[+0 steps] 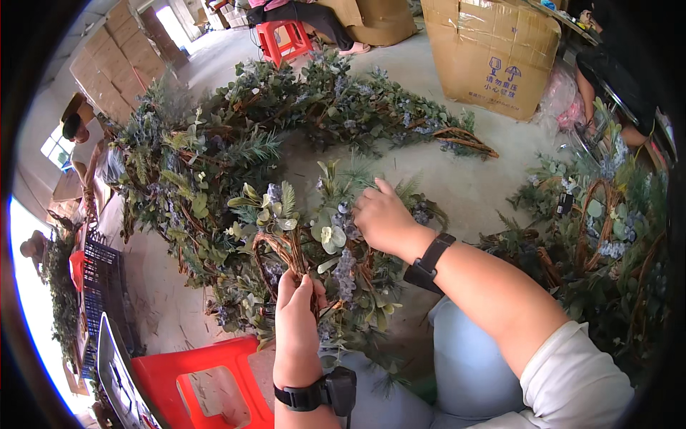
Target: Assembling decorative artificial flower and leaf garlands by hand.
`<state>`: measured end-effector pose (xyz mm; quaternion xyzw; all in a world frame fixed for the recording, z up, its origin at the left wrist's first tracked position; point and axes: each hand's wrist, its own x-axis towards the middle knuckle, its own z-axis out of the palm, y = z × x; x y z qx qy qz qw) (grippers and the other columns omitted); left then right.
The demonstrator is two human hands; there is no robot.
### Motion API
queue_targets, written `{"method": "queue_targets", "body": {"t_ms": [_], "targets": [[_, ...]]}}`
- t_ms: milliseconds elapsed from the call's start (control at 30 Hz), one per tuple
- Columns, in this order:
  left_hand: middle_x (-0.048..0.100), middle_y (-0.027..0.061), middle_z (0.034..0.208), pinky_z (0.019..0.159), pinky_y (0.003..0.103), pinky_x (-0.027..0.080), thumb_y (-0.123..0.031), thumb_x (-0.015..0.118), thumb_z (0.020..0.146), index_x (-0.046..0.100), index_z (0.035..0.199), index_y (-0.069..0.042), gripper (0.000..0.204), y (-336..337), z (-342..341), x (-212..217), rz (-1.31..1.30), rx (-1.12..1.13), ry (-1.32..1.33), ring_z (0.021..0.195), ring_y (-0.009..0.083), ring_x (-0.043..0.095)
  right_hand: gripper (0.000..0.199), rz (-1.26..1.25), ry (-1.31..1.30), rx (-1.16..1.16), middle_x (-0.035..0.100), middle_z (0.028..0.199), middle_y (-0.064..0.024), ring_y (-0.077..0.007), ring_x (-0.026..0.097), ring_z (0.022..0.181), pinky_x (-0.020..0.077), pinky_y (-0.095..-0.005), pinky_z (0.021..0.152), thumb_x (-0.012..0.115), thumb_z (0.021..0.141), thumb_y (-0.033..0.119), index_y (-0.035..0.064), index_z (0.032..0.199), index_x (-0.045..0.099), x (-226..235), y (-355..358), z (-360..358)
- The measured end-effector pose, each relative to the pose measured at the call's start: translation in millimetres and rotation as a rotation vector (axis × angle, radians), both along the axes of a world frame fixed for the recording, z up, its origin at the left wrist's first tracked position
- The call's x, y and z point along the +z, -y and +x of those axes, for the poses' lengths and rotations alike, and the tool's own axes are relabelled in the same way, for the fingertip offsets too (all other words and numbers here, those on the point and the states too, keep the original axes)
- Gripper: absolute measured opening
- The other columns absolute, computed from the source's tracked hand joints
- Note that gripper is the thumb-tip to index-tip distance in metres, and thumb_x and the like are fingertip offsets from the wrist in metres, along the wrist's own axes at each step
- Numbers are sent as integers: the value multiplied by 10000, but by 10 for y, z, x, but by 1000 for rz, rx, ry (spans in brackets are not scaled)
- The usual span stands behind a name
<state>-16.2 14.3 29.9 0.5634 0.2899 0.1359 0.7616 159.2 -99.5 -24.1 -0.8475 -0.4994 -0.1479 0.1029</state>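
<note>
My left hand (296,304) is closed around the brown twig frame (289,247) of an artificial wreath, held above my lap. Green leaves, fern tips, white blossoms (331,237) and lavender-blue flower clusters (345,275) cover this wreath. At its right upper side, my right hand (386,218) reaches in among the greenery with fingers bent and closed; whatever the fingertips pinch is hidden by the hand and leaves. Both my wrists wear black bands.
A large pile of similar wreaths (193,179) curves across the floor to the left and far side. More wreaths (600,222) lie at right. A red stool (164,375) stands at lower left, a cardboard box (493,57) behind. Other people (86,143) sit around.
</note>
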Motion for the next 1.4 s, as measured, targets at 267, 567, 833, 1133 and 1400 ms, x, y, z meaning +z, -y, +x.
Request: {"method": "queue_targets", "body": {"t_ms": [267, 567, 833, 1133, 1400], "targets": [[482, 36, 716, 580, 234, 352, -113, 390, 886, 478, 934, -40, 124, 37, 3, 57, 27, -9, -13, 615, 116, 421, 97, 84, 0, 50, 585, 626, -66, -255, 557, 619, 430, -415, 719, 530, 676, 105, 61, 668, 616, 41, 25, -78], [487, 43, 724, 587, 241, 362, -91, 387, 882, 466, 978, -22, 142, 46, -20, 67, 29, -29, -9, 618, 122, 432, 235, 435, -2109, -539, 594, 705, -92, -212, 527, 502, 423, -367, 488, 512, 831, 180, -22, 811, 630, 51, -40, 123], [488, 46, 733, 583, 241, 367, -90, 381, 885, 463, 999, -13, 161, 30, 23, 37, 27, -33, 5, 624, 123, 435, 429, 60, -1057, -232, 614, 798, -213, -268, 593, 763, 439, -390, 735, 526, 822, 348, -71, 857, 607, 165, 55, 33], [486, 40, 727, 580, 236, 360, -105, 388, 882, 473, 958, -15, 145, 35, 28, 9, 65, -6, 4, 611, 120, 426, 347, 242, -1069, -148, 631, 901, -164, -246, 597, 846, 451, -322, 756, 640, 744, 244, -6, 982, 608, 37, 167, 39], [481, 22, 664, 536, 224, 349, -125, 415, 889, 444, 933, -19, 119, -2, 64, -3, 98, 15, -55, 568, 101, 420, 277, 334, -641, -143, 609, 860, -187, -347, 580, 809, 457, -402, 698, 607, 736, 177, 23, 966, 587, 296, 45, -157]]}}
